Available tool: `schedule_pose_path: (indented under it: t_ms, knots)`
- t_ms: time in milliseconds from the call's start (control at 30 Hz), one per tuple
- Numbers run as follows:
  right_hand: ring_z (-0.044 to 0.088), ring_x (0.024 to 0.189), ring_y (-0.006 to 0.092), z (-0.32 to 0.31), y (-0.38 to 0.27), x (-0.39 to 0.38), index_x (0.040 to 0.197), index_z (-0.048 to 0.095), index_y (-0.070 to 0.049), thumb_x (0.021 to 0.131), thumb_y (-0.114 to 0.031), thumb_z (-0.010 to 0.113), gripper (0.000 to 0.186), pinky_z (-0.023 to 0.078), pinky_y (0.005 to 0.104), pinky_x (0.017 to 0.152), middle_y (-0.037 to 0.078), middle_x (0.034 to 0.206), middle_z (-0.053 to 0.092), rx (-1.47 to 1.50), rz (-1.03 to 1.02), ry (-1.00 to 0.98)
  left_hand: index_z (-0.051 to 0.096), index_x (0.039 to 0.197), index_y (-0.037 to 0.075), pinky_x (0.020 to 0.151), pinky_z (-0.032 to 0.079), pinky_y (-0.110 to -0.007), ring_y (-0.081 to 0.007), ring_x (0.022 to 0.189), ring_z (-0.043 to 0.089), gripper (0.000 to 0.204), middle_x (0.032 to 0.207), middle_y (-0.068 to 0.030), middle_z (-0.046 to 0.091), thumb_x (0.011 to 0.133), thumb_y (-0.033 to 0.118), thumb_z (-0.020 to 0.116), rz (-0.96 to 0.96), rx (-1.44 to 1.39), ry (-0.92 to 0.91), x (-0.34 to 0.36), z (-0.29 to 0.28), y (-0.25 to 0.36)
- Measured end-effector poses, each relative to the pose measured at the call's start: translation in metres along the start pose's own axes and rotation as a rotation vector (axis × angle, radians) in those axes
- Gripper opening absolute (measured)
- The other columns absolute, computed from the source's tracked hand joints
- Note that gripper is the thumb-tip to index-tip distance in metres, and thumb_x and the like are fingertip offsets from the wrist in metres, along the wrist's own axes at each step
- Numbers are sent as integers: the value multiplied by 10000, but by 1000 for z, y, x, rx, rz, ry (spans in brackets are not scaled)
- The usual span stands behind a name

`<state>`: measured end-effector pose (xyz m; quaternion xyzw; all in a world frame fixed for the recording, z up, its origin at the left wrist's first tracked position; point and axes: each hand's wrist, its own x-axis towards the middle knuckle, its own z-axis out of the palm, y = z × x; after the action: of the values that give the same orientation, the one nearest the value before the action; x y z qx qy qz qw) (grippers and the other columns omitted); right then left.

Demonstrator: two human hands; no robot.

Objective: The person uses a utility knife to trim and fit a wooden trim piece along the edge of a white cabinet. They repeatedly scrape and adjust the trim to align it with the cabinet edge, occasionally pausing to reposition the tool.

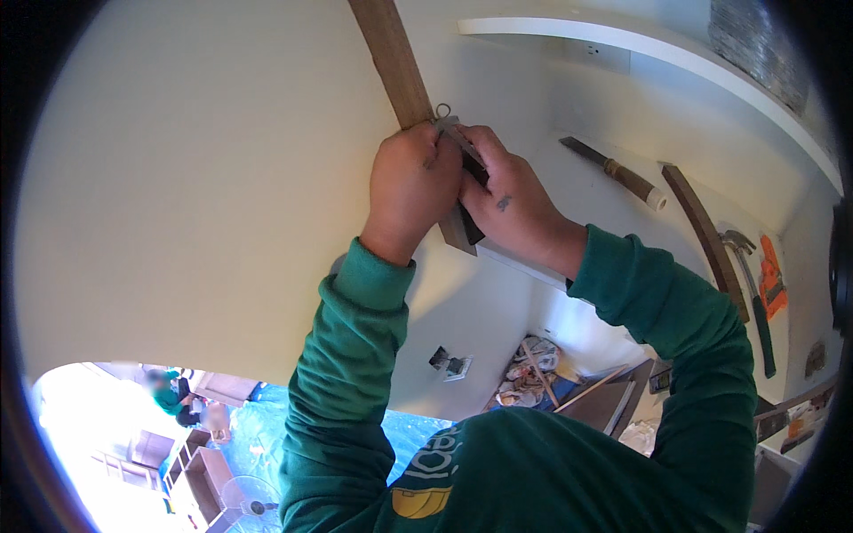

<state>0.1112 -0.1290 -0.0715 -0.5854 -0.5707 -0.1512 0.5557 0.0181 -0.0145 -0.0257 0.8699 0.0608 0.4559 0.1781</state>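
Fingers closed, the left hand (pixel 413 182) grips a wooden strip (pixel 395 67), the right hand (pixel 520 200) a metal tool (pixel 462 143), seemingly for positioning, with steady alignment needed next.

Left hand (pixel 412 180), right hand (pixel 515 200) close together — fingers (pixel 485 142) curled.
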Motion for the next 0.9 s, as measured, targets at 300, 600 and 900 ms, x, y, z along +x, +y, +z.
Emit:
schedule_pose_path:
  t_ms: [300,600,900]
  knots:
    - [672,916,512,3,-12,-2,1303,473,12,959,-73,632,388,550,534,780,301,1000,686,26,2,2,646,841,-35,608,504,-454,-387,623,630,245,709,-237,640,950,180,604,-17,-25,29,-3,-2,-2]
    - [690,863,484,2,-15,6,1304,508,0,955,-72,639,379,559,505,733,290,921,687,-11,34,6,640,833,-46,632,509,-485,-453,663,624,302,733,-271,631,972,219,605,-11,-46,24,0,-7,-4]
    - [687,820,492,0,-15,6,1316,480,-24,962,-70,631,388,551,521,690,280,880,690,-48,64,10,687,813,-22,750,535,-569,-488,774,657,328,793,-276,675,953,235,540,-29,49,-21,7,-10,4]
